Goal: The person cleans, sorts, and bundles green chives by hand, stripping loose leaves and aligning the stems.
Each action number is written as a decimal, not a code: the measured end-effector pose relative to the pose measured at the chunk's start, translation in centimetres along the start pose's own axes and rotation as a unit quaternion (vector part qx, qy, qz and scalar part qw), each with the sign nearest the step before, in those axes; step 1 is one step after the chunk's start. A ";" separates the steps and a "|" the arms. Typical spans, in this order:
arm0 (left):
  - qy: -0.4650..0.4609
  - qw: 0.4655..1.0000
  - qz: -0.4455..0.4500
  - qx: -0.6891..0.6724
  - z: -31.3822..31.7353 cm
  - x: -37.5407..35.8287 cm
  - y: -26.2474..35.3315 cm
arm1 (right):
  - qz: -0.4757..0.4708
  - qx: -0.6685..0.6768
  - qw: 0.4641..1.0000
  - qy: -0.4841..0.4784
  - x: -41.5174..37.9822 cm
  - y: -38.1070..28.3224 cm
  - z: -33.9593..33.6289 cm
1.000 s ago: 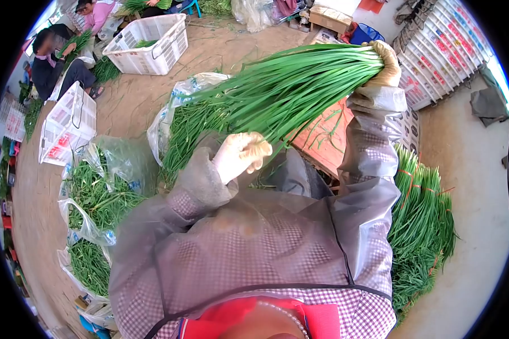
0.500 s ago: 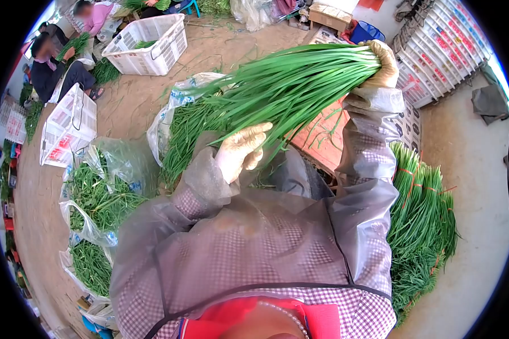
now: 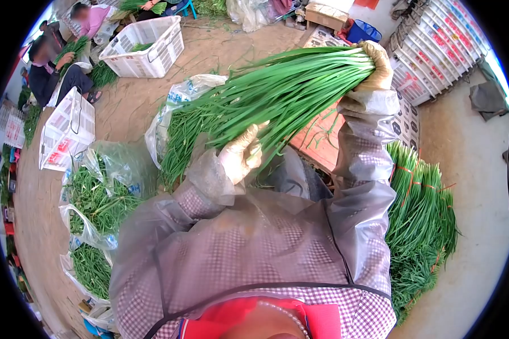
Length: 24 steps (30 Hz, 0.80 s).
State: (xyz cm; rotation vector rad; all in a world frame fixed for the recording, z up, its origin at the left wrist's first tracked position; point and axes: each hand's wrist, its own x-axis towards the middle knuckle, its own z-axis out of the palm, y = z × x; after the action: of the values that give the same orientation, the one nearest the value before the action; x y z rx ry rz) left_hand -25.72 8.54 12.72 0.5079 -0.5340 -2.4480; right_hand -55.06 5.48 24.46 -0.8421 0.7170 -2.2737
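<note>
My right hand [image 3: 376, 65], in a dirty pale glove, is closed round the white stem ends of a big bunch of long green leaves [image 3: 300, 79]. The bunch stretches to the left, its leaf tips hanging over an open plastic bag of loose greens [image 3: 181, 133]. My left hand [image 3: 241, 153], gloved too, is at the lower edge of the leaves with its fingers curled against them; some fingertips are hidden among the leaves. Under the bunch lies a reddish board [image 3: 321, 138] with a few loose leaves on it.
Tied bundles of greens [image 3: 418, 214] are stacked at my right. Bags of greens [image 3: 102, 198] stand at my left, beyond them white crates [image 3: 68, 130]. Two seated people [image 3: 45, 73] handle greens at the upper left. White crates [image 3: 435, 51] are stacked at the upper right.
The bunch has shifted slightly left with my right hand. The fingers of my left hand, stretched out before, have curled in against the leaves.
</note>
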 end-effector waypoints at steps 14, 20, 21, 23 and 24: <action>-0.113 0.991 0.014 0.073 -3.9 -3.4 1.4 | -0.013 0.029 0.999 -0.002 1.6 -0.2 -1.9; -0.066 0.899 -0.109 0.418 -6.6 -6.1 6.6 | -0.059 -0.021 0.998 -0.005 2.3 -3.3 0.8; 0.007 0.806 -0.086 0.586 -6.1 -6.3 7.2 | -0.137 -0.141 0.981 -0.008 2.4 -3.8 1.9; 0.089 0.632 0.066 0.767 -6.6 -6.6 7.8 | -0.150 -0.162 0.975 0.000 2.9 -3.2 3.1; 0.080 0.799 0.081 0.590 -6.6 -6.7 8.5 | -0.189 -0.157 0.968 -0.045 2.9 -3.1 4.2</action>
State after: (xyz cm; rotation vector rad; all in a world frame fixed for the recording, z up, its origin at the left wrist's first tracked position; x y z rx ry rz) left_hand -13.71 4.48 12.70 1.0562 -1.9289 -1.6041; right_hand -54.94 4.41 30.31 -1.3204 0.9590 -2.4663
